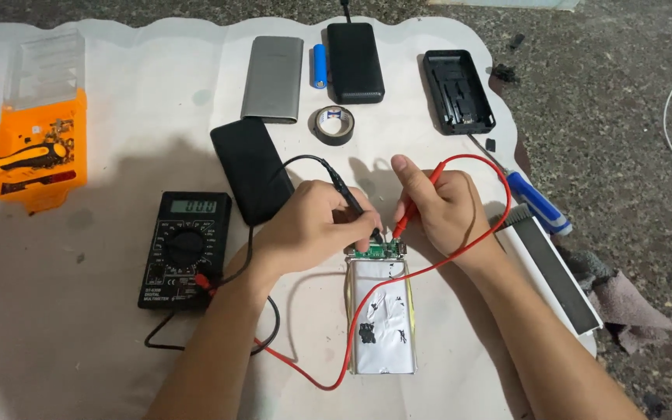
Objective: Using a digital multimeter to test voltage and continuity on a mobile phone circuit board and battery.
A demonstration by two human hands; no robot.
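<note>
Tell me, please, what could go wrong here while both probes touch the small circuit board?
1. The black probe and red probe tips sit very close on the green board; a slip might short neighbouring contacts.
2. The silver pouch cell looks dented; a sharp tip could puncture it.
3. The red lead lies over the right hand wrist and may snag.

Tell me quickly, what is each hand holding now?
Left hand: closed, holding the black probe.
Right hand: closed, holding the red probe.

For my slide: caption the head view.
Left hand and right hand press multimeter probes onto a silver battery pack's circuit board.
</note>
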